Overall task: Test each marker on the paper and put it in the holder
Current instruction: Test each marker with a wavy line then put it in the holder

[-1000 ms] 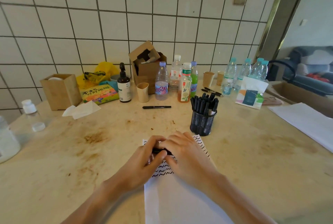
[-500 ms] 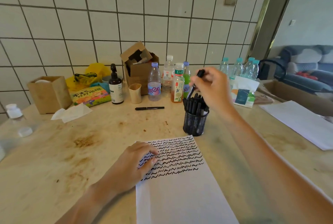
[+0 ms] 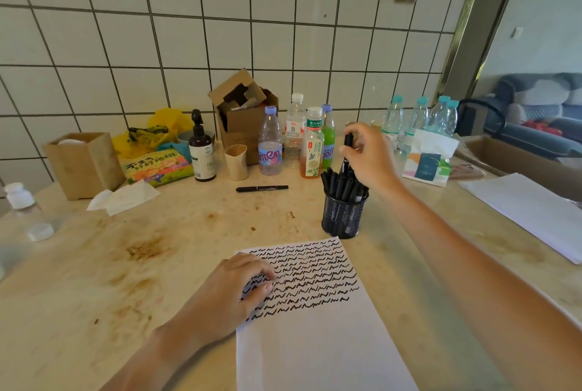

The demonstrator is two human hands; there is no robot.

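Head view: single wide-angle camera, worn at head height, facing forward and down. Near field: stained table (image 3: 132, 264); far field: tiled wall (image 3: 220, 28).

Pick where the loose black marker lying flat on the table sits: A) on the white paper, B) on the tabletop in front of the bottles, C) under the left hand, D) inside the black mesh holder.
B: the loose black marker lies flat on the stained beige tabletop, just in front of the row of plastic bottles, apart from the black mesh holder and the white paper.
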